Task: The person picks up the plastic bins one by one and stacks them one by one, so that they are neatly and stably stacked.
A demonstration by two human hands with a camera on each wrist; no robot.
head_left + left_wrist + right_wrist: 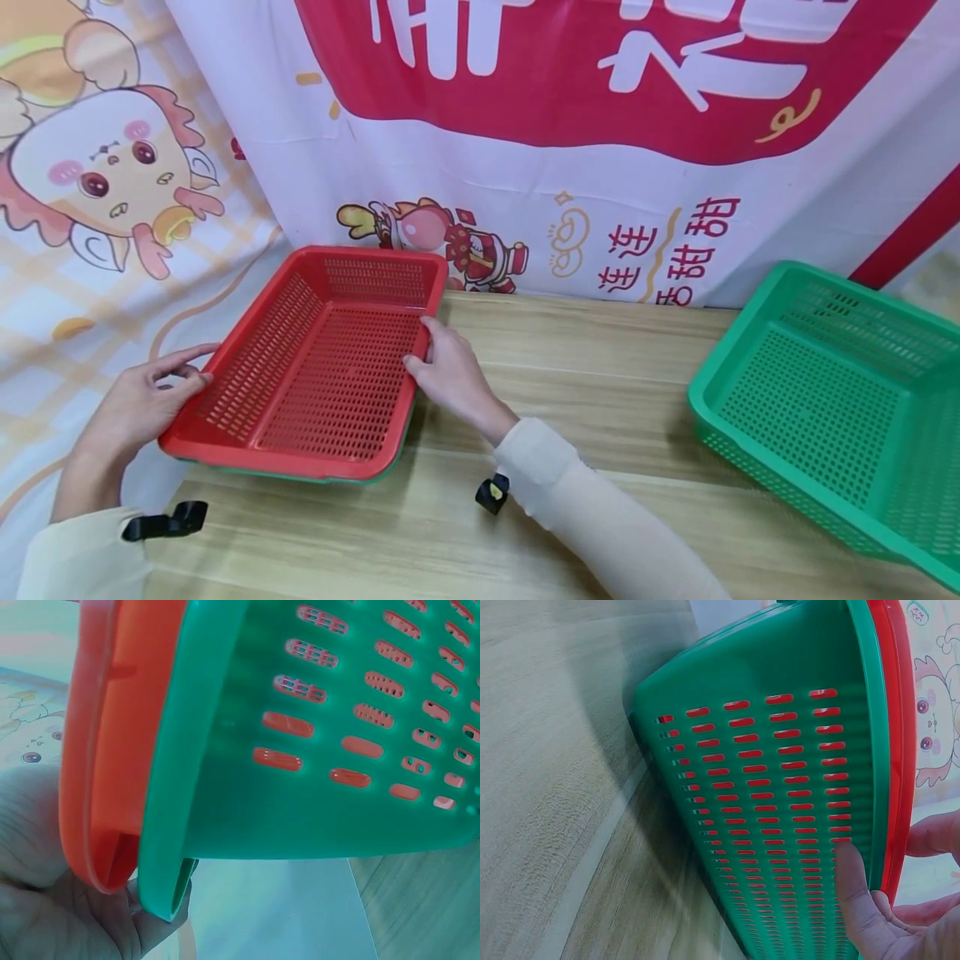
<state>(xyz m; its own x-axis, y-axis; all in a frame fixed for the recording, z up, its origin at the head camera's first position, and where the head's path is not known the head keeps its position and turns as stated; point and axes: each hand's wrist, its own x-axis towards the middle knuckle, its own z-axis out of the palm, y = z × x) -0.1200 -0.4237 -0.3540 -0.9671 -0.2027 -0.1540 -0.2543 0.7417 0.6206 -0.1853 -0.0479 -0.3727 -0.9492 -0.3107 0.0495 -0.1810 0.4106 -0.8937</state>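
A red plastic basket [330, 379] sits nested inside a green basket [780, 664] at the left of the table, its open top facing up. In the head view only a thin line of the green one shows below the red rim. My left hand [138, 408] grips the rims at the left side, fingers and thumb around the edge. On the opposite side, my right hand [455, 375] pinches both rims. In the right wrist view its thumb [851, 881] presses the slotted green wall, with fingers over the red rim.
Another green basket [712, 400] stands at the right of the wooden table [570, 383]. Behind the table hangs a red and white printed cloth [540, 200]. A cartoon-patterned cloth [67, 300] lies along the left side.
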